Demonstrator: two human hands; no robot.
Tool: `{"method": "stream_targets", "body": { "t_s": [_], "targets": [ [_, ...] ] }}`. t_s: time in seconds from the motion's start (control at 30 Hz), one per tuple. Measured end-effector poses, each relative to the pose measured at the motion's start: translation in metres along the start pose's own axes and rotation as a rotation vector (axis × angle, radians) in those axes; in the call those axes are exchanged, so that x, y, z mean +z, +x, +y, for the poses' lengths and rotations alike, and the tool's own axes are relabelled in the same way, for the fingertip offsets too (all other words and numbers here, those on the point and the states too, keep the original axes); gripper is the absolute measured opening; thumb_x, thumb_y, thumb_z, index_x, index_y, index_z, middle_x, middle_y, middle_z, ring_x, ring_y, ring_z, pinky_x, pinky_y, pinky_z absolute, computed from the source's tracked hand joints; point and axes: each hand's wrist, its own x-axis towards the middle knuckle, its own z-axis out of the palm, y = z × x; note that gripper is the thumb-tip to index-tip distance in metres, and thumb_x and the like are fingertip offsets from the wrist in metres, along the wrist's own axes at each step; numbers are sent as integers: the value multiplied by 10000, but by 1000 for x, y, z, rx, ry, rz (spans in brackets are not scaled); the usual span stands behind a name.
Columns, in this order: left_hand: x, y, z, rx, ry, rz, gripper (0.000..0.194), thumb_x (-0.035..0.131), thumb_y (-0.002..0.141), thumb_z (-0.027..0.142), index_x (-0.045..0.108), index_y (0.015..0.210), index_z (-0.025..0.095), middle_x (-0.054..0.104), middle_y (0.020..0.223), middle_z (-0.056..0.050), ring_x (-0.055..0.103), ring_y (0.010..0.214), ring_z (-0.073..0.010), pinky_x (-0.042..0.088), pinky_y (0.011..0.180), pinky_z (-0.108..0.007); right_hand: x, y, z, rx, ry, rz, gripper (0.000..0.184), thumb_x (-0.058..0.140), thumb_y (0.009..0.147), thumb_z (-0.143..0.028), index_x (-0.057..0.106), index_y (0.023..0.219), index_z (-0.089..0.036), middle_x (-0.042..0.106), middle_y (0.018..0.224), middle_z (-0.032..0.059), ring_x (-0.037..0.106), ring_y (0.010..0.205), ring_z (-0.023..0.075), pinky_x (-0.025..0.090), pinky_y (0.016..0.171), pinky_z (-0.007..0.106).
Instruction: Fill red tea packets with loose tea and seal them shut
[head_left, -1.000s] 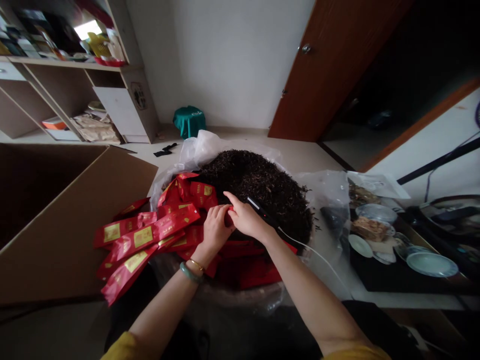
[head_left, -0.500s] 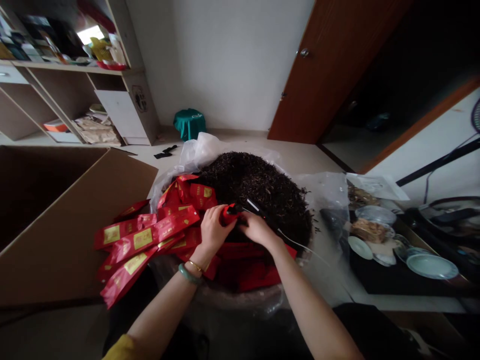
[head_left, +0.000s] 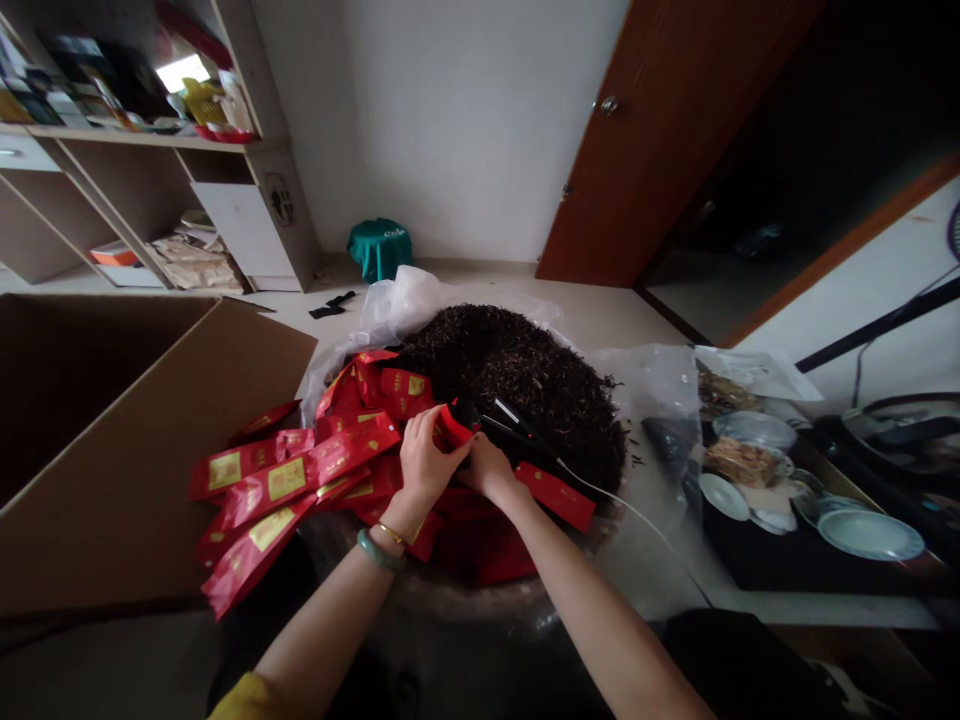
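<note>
My left hand [head_left: 426, 462] is closed around a small red packet [head_left: 454, 427], its mouth toward the dark loose tea leaves [head_left: 525, 365]. My right hand [head_left: 491, 468] comes in from the right, fingers pinched at the packet's near right edge; its fingertips are partly hidden. Just beyond both hands, a black tool [head_left: 516, 432] with a white cable lies on the leaves. Filled red packets with gold labels [head_left: 285, 478] are heaped to the left of my left hand. Another red packet [head_left: 556, 497] lies flat to the right of my right wrist.
A big open cardboard box [head_left: 165, 440] stands at the left. Clear plastic sheeting [head_left: 405, 298] lines the round container of leaves. To the right, a dark tray [head_left: 757, 560] holds pale dishes [head_left: 870, 535]. A teal-covered bin [head_left: 380, 248] stands by the wall.
My right hand has drawn back from the leaves toward me and moved slightly left, against the packet. The packet in my left hand has tilted, and the flat red packet at right shows more.
</note>
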Motion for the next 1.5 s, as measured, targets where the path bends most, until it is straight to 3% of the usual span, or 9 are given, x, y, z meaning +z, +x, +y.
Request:
{"method": "stream_targets", "body": {
  "t_s": [0.23, 0.47, 0.63, 0.77, 0.93, 1.1, 1.2, 1.37, 1.5],
  "targets": [
    [-1, 0, 0, -38, 10, -13, 488, 755, 653, 247, 543, 1090, 202, 630, 995, -68, 608, 916, -245, 528, 802, -390, -59, -17, 14, -173, 338, 324, 212, 570, 648, -132, 578, 846, -208, 645, 846, -9, 614, 823, 173, 449, 763, 267],
    [-1, 0, 1, -21, 11, -27, 438, 757, 660, 265, 560, 1048, 211, 640, 966, -60, 606, 892, -242, 523, 802, -388, -116, -33, -21, -342, 373, 474, 185, 610, 667, -145, 615, 843, -203, 650, 839, -3, 612, 802, 161, 462, 785, 272],
    [2, -1, -4, -6, 17, -16, 476, 764, 636, 252, 553, 1060, 199, 643, 969, -67, 608, 890, -246, 523, 793, -391, -113, -30, -36, -379, 370, 381, 307, 671, 679, -130, 657, 977, -203, 656, 971, 35, 632, 899, 167, 487, 854, 306],
    [4, -2, -6, -12, 24, -13, 512, 779, 605, 236, 549, 1061, 204, 643, 976, -67, 610, 890, -250, 524, 798, -395, -109, -31, -33, -343, 487, 373, 415, 691, 670, -125, 627, 1076, -189, 585, 1086, 68, 654, 844, 148, 550, 722, 262],
    [3, -2, -4, -7, 0, -28, 474, 765, 635, 250, 555, 1057, 201, 646, 966, -65, 613, 888, -241, 525, 799, -385, -100, -28, -31, -410, 567, 288, 319, 612, 703, -40, 657, 983, -188, 593, 957, 30, 649, 858, 129, 570, 780, 254],
    [4, -2, -2, -95, -123, 16, 446, 753, 658, 297, 557, 1043, 185, 643, 927, -50, 629, 806, -195, 535, 717, -325, -97, -26, -28, -562, 598, 478, 276, 525, 797, -64, 661, 978, -220, 635, 1007, 30, 634, 947, 149, 535, 900, 303],
    [4, -3, -1, -200, -194, 51, 464, 750, 662, 295, 541, 1060, 180, 633, 907, -38, 619, 707, -158, 531, 658, -299, -97, -32, -25, -561, 523, 536, 190, 552, 821, -121, 666, 940, -215, 640, 953, 38, 627, 906, 162, 543, 825, 302],
    [3, -6, 1, -165, -203, 65, 536, 743, 651, 230, 501, 1128, 190, 612, 1044, -79, 595, 963, -228, 500, 850, -391, -86, -38, -22, -562, 199, 299, 213, 712, 718, -143, 673, 916, -213, 614, 937, 32, 608, 826, 162, 504, 766, 293],
    [0, -5, 4, -157, -135, -7, 662, 786, 568, 199, 504, 1166, 182, 612, 1030, -85, 560, 987, -260, 484, 859, -414, -81, -35, -20, -494, 121, 329, 165, 604, 749, -31, 645, 776, -189, 604, 826, 23, 592, 759, 148, 472, 720, 264]
  ]
}}
